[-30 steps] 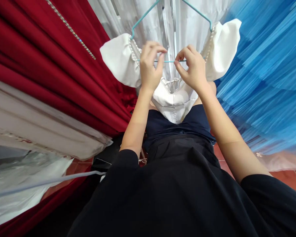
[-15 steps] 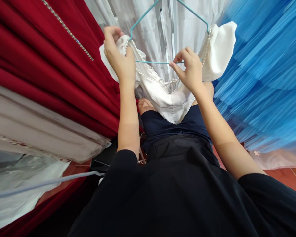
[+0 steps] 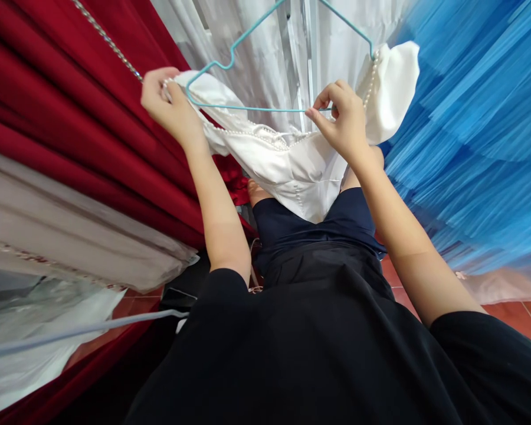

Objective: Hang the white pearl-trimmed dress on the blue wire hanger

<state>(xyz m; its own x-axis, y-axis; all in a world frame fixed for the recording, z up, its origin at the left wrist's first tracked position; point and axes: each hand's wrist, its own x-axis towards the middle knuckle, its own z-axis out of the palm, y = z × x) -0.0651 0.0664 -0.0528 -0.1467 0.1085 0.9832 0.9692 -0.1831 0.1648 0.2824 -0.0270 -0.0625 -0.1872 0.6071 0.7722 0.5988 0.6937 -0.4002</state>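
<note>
A white dress [image 3: 274, 162] with pearl trim hangs in front of my legs. Its right shoulder is looped over the right end of a thin teal hanger [image 3: 252, 108]. The hanger's left end is bare, lying in front of the white cloth. My left hand [image 3: 170, 106] is closed on the pearl-edged left shoulder of the dress, out beyond the hanger's left end. With thumb and fingers, my right hand [image 3: 338, 118] pinches the hanger's bottom bar near its right side. The top of the hanger is out of view.
Red drapery [image 3: 92, 136] with a beaded strand fills the left, above pale fabric [image 3: 71, 218]. Blue tulle [image 3: 478, 147] hangs close on the right. White curtains [image 3: 256, 65] hang behind the hanger. A pale rod [image 3: 84, 330] crosses the lower left.
My left hand has moved left with the dress's left shoulder, which has come off the hanger's left end. My right hand keeps its pinch on the bar, nearly still.
</note>
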